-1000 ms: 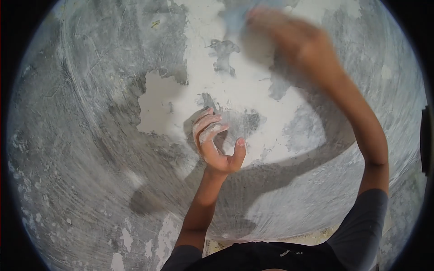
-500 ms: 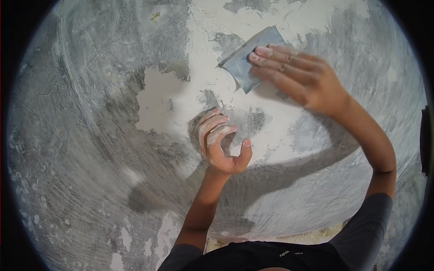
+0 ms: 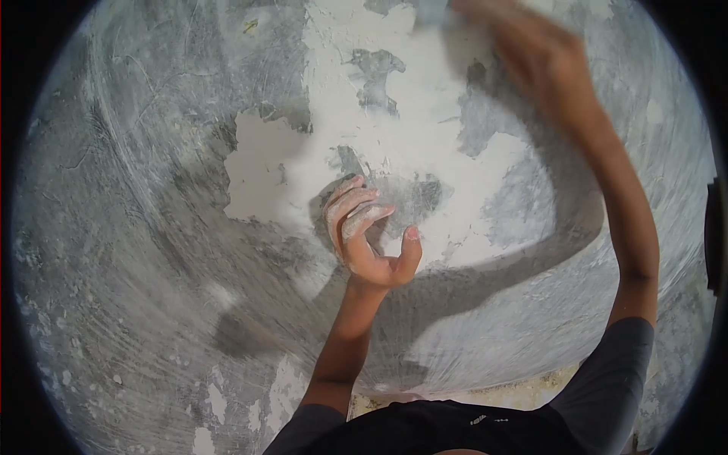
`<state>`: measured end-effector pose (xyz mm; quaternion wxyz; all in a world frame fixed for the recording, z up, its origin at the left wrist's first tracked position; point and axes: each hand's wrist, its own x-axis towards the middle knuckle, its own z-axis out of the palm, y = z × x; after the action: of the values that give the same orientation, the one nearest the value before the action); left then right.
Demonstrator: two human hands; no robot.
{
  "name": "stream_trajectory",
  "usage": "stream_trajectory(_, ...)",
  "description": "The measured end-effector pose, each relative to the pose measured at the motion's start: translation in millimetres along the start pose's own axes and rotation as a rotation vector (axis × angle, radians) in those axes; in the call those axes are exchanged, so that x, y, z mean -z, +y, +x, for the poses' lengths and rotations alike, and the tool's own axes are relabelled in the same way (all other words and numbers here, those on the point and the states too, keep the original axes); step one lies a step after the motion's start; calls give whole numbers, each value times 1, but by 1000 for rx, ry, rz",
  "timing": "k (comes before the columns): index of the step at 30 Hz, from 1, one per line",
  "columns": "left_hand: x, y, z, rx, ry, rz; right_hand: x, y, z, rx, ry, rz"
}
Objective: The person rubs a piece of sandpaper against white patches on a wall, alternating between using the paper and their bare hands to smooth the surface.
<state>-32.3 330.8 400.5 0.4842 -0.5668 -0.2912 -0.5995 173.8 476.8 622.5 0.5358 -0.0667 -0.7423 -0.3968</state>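
Observation:
At the top of the head view, my right hand (image 3: 537,62) is smeared by motion and presses a blue-grey sheet of sandpaper (image 3: 433,12) to the wall. Only a blurred bit of the sheet shows at the upper edge. Lower down, my left hand (image 3: 365,236) is loosely curled near the wall, thumb apart from the dusty white fingers, with nothing in it. White filler (image 3: 425,114) covers the grey wall (image 3: 167,136) between and around both hands in ragged patches.
A paler, beige-white patch (image 3: 262,167) lies left of my left hand. A small yellowish mark (image 3: 250,26) is at the upper left. Below, a yellowish strip (image 3: 523,392) shows behind my dark shirt (image 3: 425,428). Something dark (image 3: 713,235) stands at the right edge.
My right hand has moved up with the sandpaper, baring the filler and a grey spot beneath it. My left hand has kept its pose, nearly in place.

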Motion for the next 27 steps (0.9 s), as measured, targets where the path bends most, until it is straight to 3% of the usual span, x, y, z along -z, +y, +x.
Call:
stream_trajectory(2,-2,0,4,-3,15,-6,4,-37,-17,444,185,67)
stream_trajectory(4,-3,1,11,3,29,-16,-2,-22,-17,514,229,115)
stream_trajectory(6,-10,0,23,-31,23,-51,9,10,-6,209,41,110)
stream_trajectory(8,-15,4,30,-35,7,-92,11,14,-5,64,-14,128)
stream_trajectory(10,-22,3,42,-61,1,-112,7,-22,-17,202,136,124)
stream_trajectory(12,-25,4,49,-76,9,-134,7,-40,-31,350,89,116)
stream_trajectory(14,-28,4,53,-107,6,-166,10,-7,-19,374,141,114)
stream_trajectory(16,-34,3,55,-115,3,-160,18,28,-5,-20,17,103)
stream_trajectory(18,-36,6,53,-102,-1,-147,19,6,-1,-78,31,50)
stream_trajectory(21,-41,7,54,-107,26,-177,4,-38,-30,342,120,125)
stream_trajectory(24,-42,5,55,-117,18,-177,3,1,-9,365,157,107)
stream_trajectory(25,-43,5,53,-121,29,-171,1,12,1,268,124,147)
stream_trajectory(27,-42,6,50,-121,29,-167,-3,-2,0,229,172,113)
